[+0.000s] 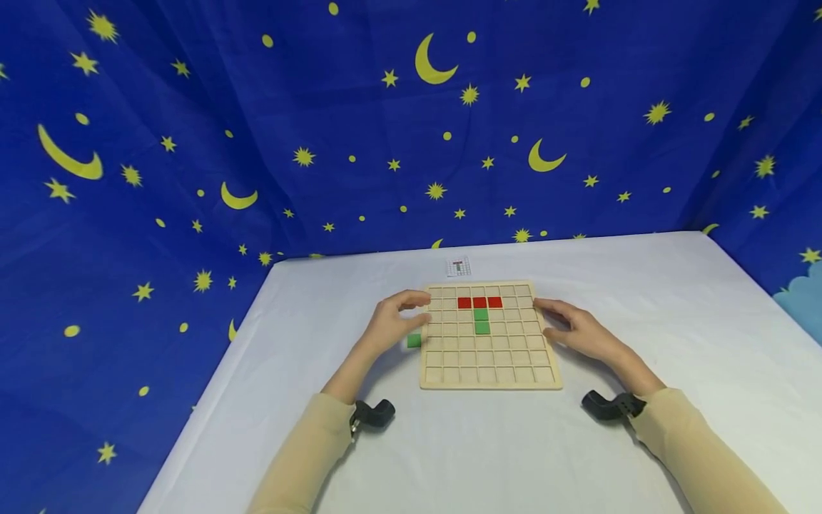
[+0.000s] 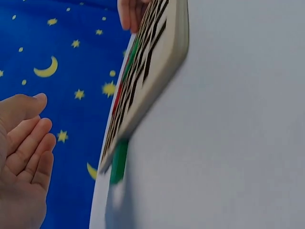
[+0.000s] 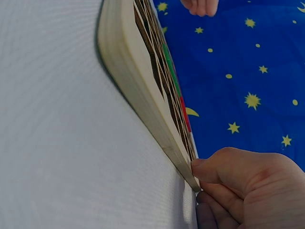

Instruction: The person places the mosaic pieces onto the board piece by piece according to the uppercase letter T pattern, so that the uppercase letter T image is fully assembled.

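A light wooden grid board (image 1: pixel 491 387) lies flat on the white table. Set in its grid are a row of three red tiles (image 1: pixel 479 303) and, below the middle one, two green tiles (image 1: pixel 481 321). Another green tile (image 1: pixel 414 341) lies at the board's left edge, near the left thumb. The left hand (image 1: pixel 393 320) is beside that edge with thumb and fingers apart; in the left wrist view its palm (image 2: pixel 24 162) holds nothing. On the opposite side, the right hand (image 1: pixel 581 333) has its spread thumb and fingers at the board's right edge, the thumb tip (image 3: pixel 200 167) against the rim.
Behind the board lies a small card (image 1: pixel 459 267) printed with a grid and a coloured pattern. A blue cloth (image 1: pixel 359 121) with yellow moons and stars hangs around the white table (image 1: pixel 488 457). Black cameras (image 1: pixel 375 414) are strapped to both wrists.
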{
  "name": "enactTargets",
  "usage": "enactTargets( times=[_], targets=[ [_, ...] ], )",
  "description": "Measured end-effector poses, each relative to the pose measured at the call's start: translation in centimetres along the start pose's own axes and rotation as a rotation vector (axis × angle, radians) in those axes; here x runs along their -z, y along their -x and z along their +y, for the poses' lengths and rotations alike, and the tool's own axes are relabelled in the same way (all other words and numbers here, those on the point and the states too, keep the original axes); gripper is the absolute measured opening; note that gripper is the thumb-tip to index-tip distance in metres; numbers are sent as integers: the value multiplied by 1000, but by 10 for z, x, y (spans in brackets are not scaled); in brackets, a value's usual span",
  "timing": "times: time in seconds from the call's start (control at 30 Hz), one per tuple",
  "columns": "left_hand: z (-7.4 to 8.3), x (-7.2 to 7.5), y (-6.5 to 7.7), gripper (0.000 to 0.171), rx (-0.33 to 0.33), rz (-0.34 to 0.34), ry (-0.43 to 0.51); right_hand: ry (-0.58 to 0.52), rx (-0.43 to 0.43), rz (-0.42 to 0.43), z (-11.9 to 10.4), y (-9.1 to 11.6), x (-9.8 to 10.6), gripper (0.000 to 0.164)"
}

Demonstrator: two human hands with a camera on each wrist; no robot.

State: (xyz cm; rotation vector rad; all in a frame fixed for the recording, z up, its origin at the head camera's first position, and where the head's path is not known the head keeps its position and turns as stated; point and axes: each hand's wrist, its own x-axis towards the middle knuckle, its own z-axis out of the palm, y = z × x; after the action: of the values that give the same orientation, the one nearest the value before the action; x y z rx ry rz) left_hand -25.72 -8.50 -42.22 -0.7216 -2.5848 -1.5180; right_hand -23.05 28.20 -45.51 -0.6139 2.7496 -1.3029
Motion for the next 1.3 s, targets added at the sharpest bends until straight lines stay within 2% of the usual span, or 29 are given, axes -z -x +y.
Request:
enactTargets(
  times=[0.1,0.2,0.5,0.63,0.83,1.03,1.3],
  targets=[
    [-5,9,6,35,3,16,-21,1,0,2,0,0,0,56],
    [-13,13,13,34,-6,3,-47,-2,-10,1,-1,-1,0,57],
    [-33,12,30,34,6,-15,-129,-1,-22,-3,1,0,0,57],
    [-35,11,31,35,-17,-21,-179,-5,-22,-5,0,0,0,57],
    [-39,11,33,35,-5,-49,-227,-14,-9,-8,-1,-1,0,56],
    [-44,11,39,34,-23,-57,-238,8,-6,-4,0,-1,-1,56],
    [-46,9,39,32,-59,-45,-242,-6,-5,-5,0,0,1,56]
  ],
)
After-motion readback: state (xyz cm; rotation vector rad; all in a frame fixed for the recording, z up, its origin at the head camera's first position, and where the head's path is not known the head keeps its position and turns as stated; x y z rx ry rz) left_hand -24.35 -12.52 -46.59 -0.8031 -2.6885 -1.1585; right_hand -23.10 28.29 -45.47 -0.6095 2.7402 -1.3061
